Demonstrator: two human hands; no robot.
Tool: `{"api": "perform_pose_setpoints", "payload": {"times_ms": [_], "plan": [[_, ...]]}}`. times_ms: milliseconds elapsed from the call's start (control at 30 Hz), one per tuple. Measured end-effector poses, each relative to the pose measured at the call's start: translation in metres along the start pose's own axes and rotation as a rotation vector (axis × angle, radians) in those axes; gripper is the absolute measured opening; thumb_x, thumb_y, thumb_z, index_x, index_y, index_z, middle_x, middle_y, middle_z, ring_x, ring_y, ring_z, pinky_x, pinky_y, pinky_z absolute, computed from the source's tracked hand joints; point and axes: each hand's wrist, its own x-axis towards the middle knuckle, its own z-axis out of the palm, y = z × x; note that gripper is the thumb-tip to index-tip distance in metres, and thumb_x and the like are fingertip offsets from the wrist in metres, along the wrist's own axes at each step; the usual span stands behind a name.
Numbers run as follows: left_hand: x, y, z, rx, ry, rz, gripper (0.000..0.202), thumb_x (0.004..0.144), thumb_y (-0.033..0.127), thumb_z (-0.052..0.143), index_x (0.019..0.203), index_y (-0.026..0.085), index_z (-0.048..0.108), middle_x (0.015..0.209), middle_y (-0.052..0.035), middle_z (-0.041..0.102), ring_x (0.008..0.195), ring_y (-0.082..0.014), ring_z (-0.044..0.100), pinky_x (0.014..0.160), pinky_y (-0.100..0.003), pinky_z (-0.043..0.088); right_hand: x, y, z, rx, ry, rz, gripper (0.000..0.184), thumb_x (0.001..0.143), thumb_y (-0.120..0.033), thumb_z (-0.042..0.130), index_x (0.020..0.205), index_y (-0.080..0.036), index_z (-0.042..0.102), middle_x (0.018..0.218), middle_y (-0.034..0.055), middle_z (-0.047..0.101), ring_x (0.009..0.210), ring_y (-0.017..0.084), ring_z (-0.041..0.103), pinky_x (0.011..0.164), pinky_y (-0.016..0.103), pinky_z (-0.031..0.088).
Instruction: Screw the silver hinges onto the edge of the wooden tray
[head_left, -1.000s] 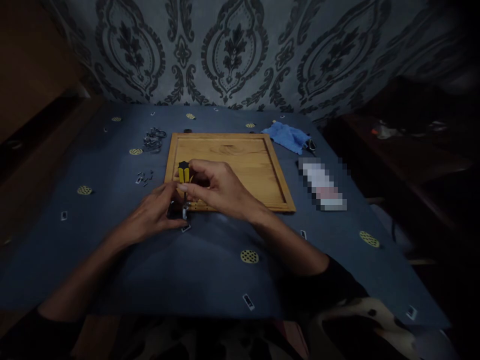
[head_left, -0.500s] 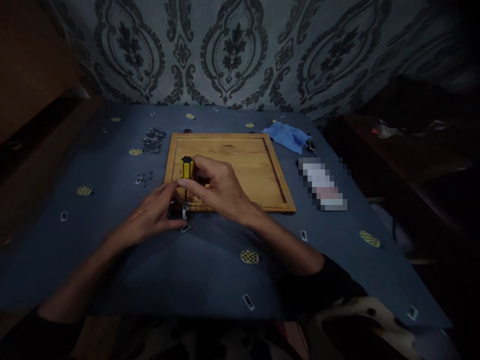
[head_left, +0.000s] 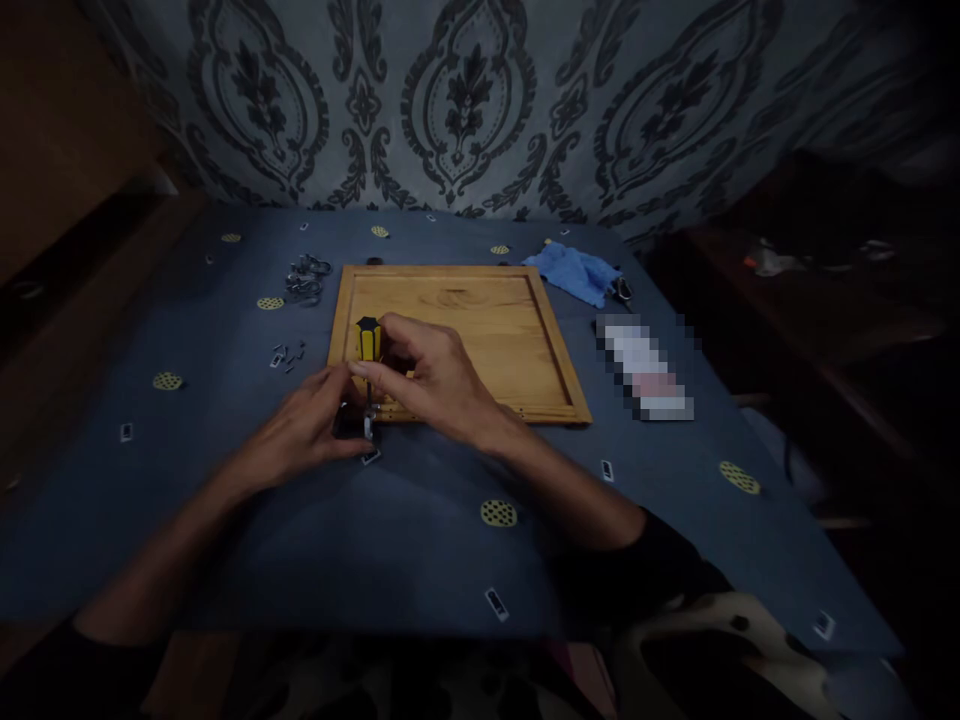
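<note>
In my right hand is a screwdriver with a yellow and black handle, pinched between thumb and fingers. It stands upright, its shank pointing down at a small metal fitting, which looks like a hinge, at the near left edge of a framed wooden panel. My left hand curves around this fitting, with the thumb low beside it and the forefinger up near the shank. Part of the fitting is hidden by the fingers. The panel lies flat on the table.
Several small screws lie left of the panel, with a pile of metal fittings behind them. A blue cloth lies at the back right, near a blurred-out flat object. A patterned blue cloth covers the table.
The screwdriver handle has tilted and shifted slightly left and down, with my right hand following. My left hand stays nearly still at the fitting.
</note>
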Motion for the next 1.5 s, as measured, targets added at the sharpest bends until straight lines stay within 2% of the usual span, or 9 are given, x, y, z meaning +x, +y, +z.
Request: {"api": "perform_pose_setpoints", "payload": {"times_ms": [233,433,567,767,867,1000,1100,1300,1500], "plan": [[0.001,0.000,0.001,-0.015,-0.004,0.016,0.044,0.081,0.047,0.079,0.112,0.025,0.056,0.111,-0.0076,0.067,0.105,-0.0343,0.068,0.092,-0.051,0.058,-0.001,-0.007,0.004,0.074,-0.021,0.108,0.033,0.094,-0.030,0.075,0.080,-0.024,0.045,0.072,-0.0059,0.051,0.069,0.013,0.050,0.060,0.025,0.040],[0.001,0.000,0.000,-0.012,-0.004,0.016,0.047,0.082,0.049,0.078,0.114,0.024,0.055,0.113,-0.0071,0.066,0.107,-0.0330,0.068,0.094,-0.049,0.059,0.002,-0.011,-0.007,0.142,-0.178,0.103,0.013,0.095,-0.023,0.067,0.091,-0.022,0.055,0.080,-0.0030,0.058,0.073,0.012,0.054,0.063,0.024,0.043],[0.000,-0.001,0.001,0.020,0.011,0.033,0.046,0.083,0.049,0.077,0.115,0.023,0.054,0.113,-0.0071,0.066,0.108,-0.0322,0.068,0.095,-0.049,0.059,0.002,-0.007,-0.007,0.162,-0.182,0.050,0.027,0.098,-0.029,0.066,0.077,-0.021,0.051,0.077,-0.0023,0.054,0.076,0.013,0.053,0.064,0.024,0.042],[0.000,-0.006,0.005,0.035,0.021,0.053,0.046,0.084,0.049,0.077,0.117,0.023,0.057,0.121,-0.0096,0.066,0.114,-0.0348,0.068,0.096,-0.051,0.060,-0.001,-0.006,0.004,0.177,-0.059,0.094,0.038,0.096,-0.038,0.074,0.077,-0.023,0.045,0.073,-0.0053,0.048,0.069,0.012,0.048,0.060,0.024,0.037],[0.001,-0.006,0.004,0.040,0.023,0.055,0.049,0.083,0.050,0.079,0.119,0.024,0.057,0.124,-0.0099,0.066,0.115,-0.0351,0.068,0.098,-0.051,0.060,0.000,-0.007,0.003,0.168,-0.078,0.128,0.033,0.094,-0.032,0.075,0.080,-0.023,0.046,0.071,-0.0064,0.048,0.067,0.011,0.047,0.060,0.024,0.037],[0.000,-0.005,0.001,0.038,-0.004,0.039,0.053,0.085,0.052,0.077,0.125,0.024,0.056,0.120,-0.0087,0.067,0.113,-0.0337,0.068,0.099,-0.052,0.060,0.002,-0.007,-0.005,0.121,-0.172,0.108,0.017,0.094,-0.021,0.069,0.085,-0.021,0.055,0.080,-0.0025,0.060,0.075,0.013,0.056,0.067,0.026,0.045],[-0.002,-0.007,0.001,0.058,0.015,0.039,0.054,0.084,0.054,0.077,0.124,0.024,0.057,0.120,-0.0085,0.066,0.117,-0.0348,0.067,0.101,-0.053,0.058,0.002,-0.005,-0.008,0.074,-0.195,0.047,0.019,0.097,-0.023,0.067,0.082,-0.020,0.056,0.081,-0.0013,0.061,0.077,0.014,0.057,0.071,0.027,0.045],[0.000,-0.003,0.001,0.033,0.004,0.043,0.048,0.084,0.050,0.078,0.118,0.024,0.057,0.112,-0.0072,0.068,0.105,-0.0326,0.069,0.091,-0.049,0.061,-0.001,-0.004,-0.001,-0.044,-0.031,-0.059,0.034,0.102,-0.034,0.067,0.077,-0.021,0.048,0.077,-0.0039,0.049,0.073,0.012,0.050,0.068,0.027,0.040],[0.000,0.000,0.000,0.005,-0.014,0.016,0.057,0.084,0.049,0.078,0.130,0.025,0.053,0.116,-0.0076,0.069,0.105,-0.0321,0.069,0.090,-0.049,0.061,-0.001,-0.005,0.001,-0.088,0.086,-0.092,0.039,0.104,-0.039,0.065,0.077,-0.023,0.041,0.076,-0.0041,0.046,0.073,0.013,0.048,0.068,0.027,0.040]]}}
